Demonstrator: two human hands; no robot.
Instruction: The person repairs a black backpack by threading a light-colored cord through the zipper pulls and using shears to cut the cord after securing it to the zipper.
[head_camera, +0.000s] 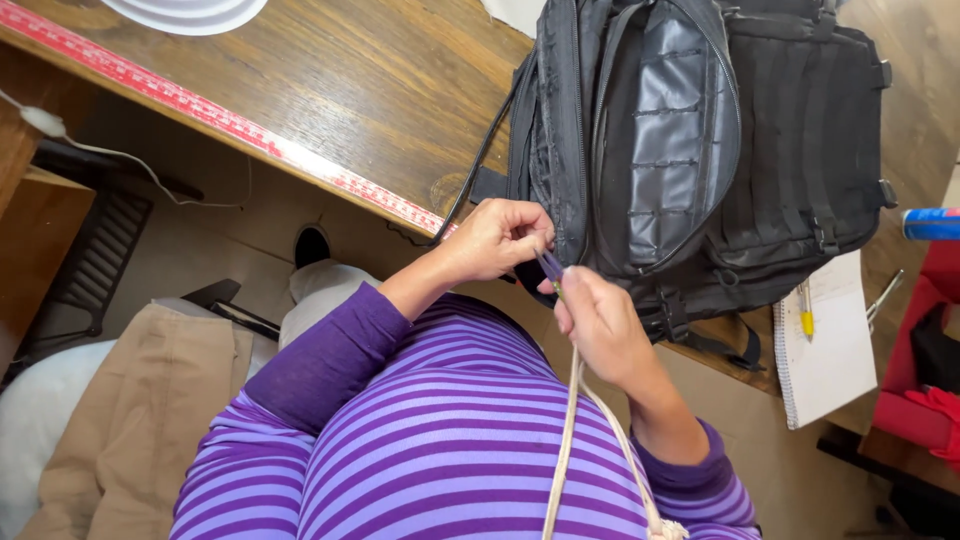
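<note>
A black backpack (700, 150) lies on the wooden table (330, 90), its near end hanging over the table's edge. My left hand (497, 238) pinches something small at the backpack's near corner, by a zipper. My right hand (603, 325) is closed around a thin purple and green tool (551, 268), whose tip meets the left fingers. A beige cord (572, 420) runs from my right hand down across my purple striped shirt. What the left fingers grip is hidden.
A red measuring tape strip (200, 105) runs along the table's edge. A white notepad (830, 340) with a yellow pen (805, 310) lies right of the backpack. A white dish (185, 12) sits at the top left. Red items (925, 390) are at far right.
</note>
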